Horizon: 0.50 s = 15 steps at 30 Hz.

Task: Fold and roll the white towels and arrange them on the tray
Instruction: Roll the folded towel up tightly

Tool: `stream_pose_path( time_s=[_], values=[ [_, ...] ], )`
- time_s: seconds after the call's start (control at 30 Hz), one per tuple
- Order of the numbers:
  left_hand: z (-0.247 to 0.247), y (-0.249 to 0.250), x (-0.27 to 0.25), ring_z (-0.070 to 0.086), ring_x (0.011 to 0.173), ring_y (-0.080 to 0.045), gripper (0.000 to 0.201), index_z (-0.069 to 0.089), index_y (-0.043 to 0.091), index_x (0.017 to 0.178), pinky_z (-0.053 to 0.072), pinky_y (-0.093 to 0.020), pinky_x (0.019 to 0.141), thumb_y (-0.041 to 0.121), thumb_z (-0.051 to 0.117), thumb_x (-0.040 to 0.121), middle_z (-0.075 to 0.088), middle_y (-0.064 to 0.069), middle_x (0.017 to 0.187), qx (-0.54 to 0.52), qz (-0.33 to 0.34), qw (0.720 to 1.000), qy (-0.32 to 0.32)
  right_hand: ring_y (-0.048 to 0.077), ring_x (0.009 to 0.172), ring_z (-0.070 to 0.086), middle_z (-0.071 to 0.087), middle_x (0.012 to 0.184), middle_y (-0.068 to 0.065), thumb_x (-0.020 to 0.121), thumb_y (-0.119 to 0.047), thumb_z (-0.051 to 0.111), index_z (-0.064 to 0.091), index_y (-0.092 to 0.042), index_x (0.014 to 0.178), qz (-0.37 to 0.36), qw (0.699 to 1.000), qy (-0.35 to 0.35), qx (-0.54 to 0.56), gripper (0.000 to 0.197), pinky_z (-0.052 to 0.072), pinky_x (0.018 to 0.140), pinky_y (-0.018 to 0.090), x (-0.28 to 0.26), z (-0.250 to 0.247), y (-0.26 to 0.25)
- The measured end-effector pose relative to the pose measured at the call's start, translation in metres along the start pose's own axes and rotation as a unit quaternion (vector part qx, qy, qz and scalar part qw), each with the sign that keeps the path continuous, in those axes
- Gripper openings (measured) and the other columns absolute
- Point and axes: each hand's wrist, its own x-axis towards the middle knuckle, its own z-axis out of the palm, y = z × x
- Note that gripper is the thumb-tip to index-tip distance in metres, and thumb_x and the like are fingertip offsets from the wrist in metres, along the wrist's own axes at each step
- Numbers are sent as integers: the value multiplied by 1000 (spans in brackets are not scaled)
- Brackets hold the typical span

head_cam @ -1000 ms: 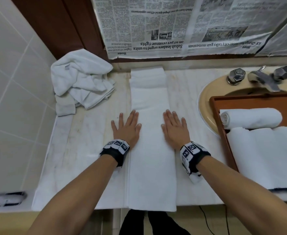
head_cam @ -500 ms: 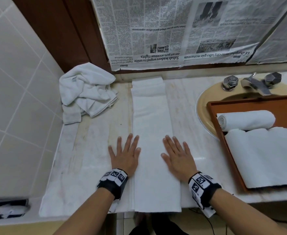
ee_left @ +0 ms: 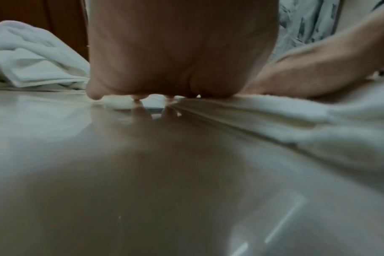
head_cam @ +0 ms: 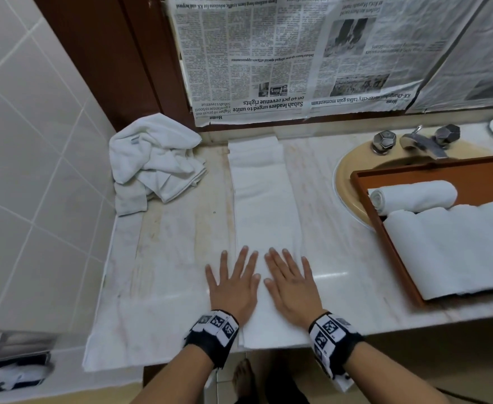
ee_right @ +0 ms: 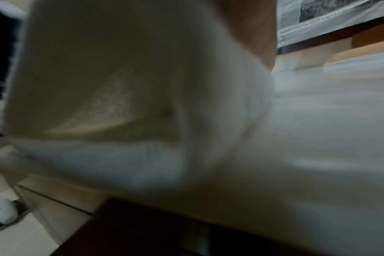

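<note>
marble counter [head_cam: 166, 258] beside the sink carries a long folded towel strip [head_cam: 264, 205] running away from the person, so it can be rolled from the near end. left hand [head_cam: 233, 282] and right hand [head_cam: 292, 282] lie flat on it, fingers spread, pressing out creases, holding nothing. one rolled towel [head_cam: 413, 196] already sits in the wooden tray [head_cam: 391, 240]; a crumpled pile [head_cam: 155, 161] waits by the wall.
</note>
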Motion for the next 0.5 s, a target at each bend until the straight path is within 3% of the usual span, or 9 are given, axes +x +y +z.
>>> stream_pose_path(
  time_s=[0.17, 0.23, 0.4, 0.5],
  values=[
    [-10, -13, 7, -25, 149, -18, 52, -20, 51, 150, -16, -62, 115, 52, 3, 103, -26, 28, 156, -13, -40, 999, -3, 9, 149, -22, -22, 160, -19, 102, -57, 7, -12, -35, 156, 44, 999, -11, 3, 62, -10, 121, 45, 1, -11, 28],
    [-12, -13, 6, -24, 149, -18, 52, -18, 51, 150, -16, -62, 115, 50, 4, 104, -24, 27, 157, -25, -47, 999, -4, 10, 149, -22, -24, 159, -21, 101, -57, 3, -13, -36, 156, 59, 998, -20, 5, 61, -10, 122, 42, 1, -17, 41],
    [-13, -7, 2, -18, 151, -21, 53, -11, 43, 155, -10, -60, 118, 42, 10, 107, -15, 24, 162, -69, -95, 993, 19, 11, 152, -7, -7, 164, -16, 103, -50, 7, 1, -30, 159, 118, 988, 27, 92, 60, -3, 122, 38, -6, -28, 52],
    [-9, -2, -4, -20, 151, -23, 52, -10, 48, 154, -13, -61, 117, 48, 10, 105, -17, 25, 160, -82, -73, 994, 26, 9, 152, -7, -3, 164, -16, 100, -52, 3, 5, -30, 159, 73, 993, 36, 83, 63, -3, 123, 39, -13, -27, 48]
  ],
)
